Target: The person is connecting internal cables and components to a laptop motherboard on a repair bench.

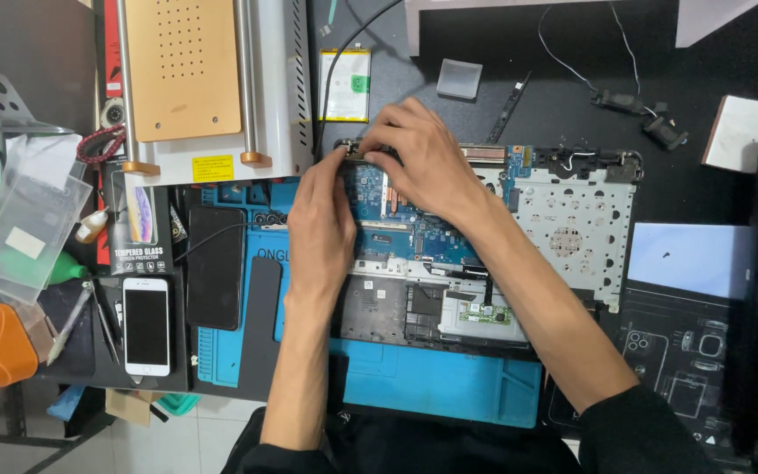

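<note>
Blue circuit board [414, 233] sits bare inside the opened laptop base [572, 228] on the blue mat [432, 386], and both the left hand [319, 224] and right hand [423, 158] pinch a small part at its top-left corner, where a slip could scratch the board.

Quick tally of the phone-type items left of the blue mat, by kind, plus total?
White smartphone: 1
Black phone-shaped slab: 1
Boxed screen protector: 1
Total: 3
The left hand and right hand touch none of them; both are on the opened laptop.
</note>
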